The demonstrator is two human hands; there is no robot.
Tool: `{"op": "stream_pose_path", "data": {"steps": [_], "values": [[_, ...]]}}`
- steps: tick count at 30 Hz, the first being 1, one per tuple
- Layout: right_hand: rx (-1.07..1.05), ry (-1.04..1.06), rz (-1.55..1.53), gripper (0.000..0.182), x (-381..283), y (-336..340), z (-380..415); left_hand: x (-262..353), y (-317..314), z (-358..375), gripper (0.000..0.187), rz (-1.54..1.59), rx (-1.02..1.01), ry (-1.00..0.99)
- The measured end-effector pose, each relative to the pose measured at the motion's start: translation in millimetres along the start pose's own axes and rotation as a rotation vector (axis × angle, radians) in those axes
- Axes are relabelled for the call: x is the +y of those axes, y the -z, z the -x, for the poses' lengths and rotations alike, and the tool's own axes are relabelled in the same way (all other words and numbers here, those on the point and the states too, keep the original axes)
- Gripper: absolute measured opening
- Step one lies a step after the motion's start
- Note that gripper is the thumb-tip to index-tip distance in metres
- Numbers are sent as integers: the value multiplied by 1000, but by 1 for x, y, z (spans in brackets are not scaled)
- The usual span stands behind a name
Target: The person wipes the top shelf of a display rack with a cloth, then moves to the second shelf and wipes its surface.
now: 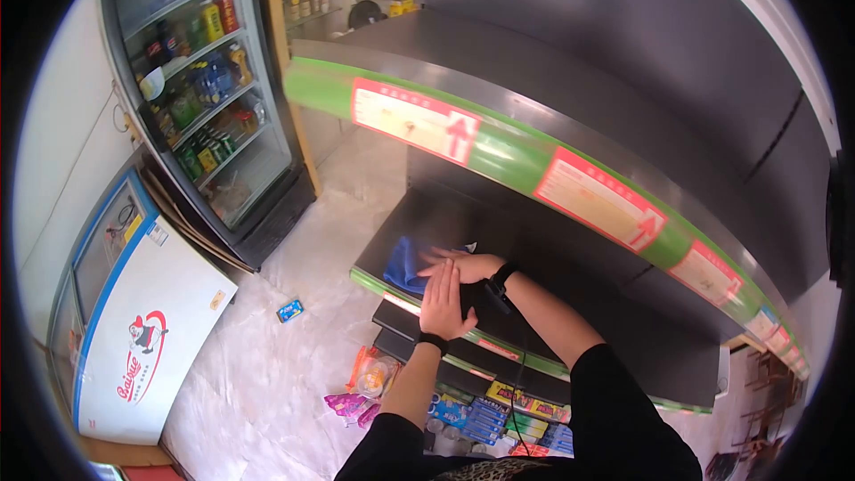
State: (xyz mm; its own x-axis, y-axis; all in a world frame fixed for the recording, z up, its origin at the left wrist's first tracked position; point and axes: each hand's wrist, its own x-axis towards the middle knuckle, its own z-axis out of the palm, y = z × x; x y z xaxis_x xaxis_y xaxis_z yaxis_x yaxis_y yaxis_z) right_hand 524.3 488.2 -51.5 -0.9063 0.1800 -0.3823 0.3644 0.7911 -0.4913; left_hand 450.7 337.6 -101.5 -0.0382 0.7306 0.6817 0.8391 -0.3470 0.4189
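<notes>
A crumpled blue cloth lies near the left front corner of the dark lower shelf. My right hand, with a black watch at the wrist, rests over the cloth's right part, fingers stretched out to the left and slightly blurred. Crossing its fingertips from the front, my left hand has straight fingers laid flat and its thumb apart; a black band circles that wrist. Neither hand has its fingers wrapped round anything I can see. What is beneath the palms is hidden.
Above my hands juts an upper shelf with a green price-tag edge. Packaged goods fill lower tiers. A blue packet and a pink bag lie on the floor. Left stand a drinks fridge and a white chest freezer.
</notes>
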Motion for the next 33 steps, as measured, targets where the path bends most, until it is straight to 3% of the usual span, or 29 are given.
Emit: {"op": "stream_pose_path", "data": {"steps": [4,7,12,21,30,33], "values": [[6,131,31,49,-4,14,-6,2,4,-2,83,-23,-43,26],[-70,20,45,51,-14,30,-18,5,10,-6,77,-35,-74,11],[-73,71,-92,61,7,50,-44,3,12,-9,74,-12,-135,-49],[142,-172,16,69,23,65,-101,4,11,-8,80,26,-135,-16],[465,-324,106,65,22,42,-113,3,7,-5,77,8,-140,2],[483,-335,149,65,26,44,-101,4,10,-7,77,-3,-148,-17]]}}
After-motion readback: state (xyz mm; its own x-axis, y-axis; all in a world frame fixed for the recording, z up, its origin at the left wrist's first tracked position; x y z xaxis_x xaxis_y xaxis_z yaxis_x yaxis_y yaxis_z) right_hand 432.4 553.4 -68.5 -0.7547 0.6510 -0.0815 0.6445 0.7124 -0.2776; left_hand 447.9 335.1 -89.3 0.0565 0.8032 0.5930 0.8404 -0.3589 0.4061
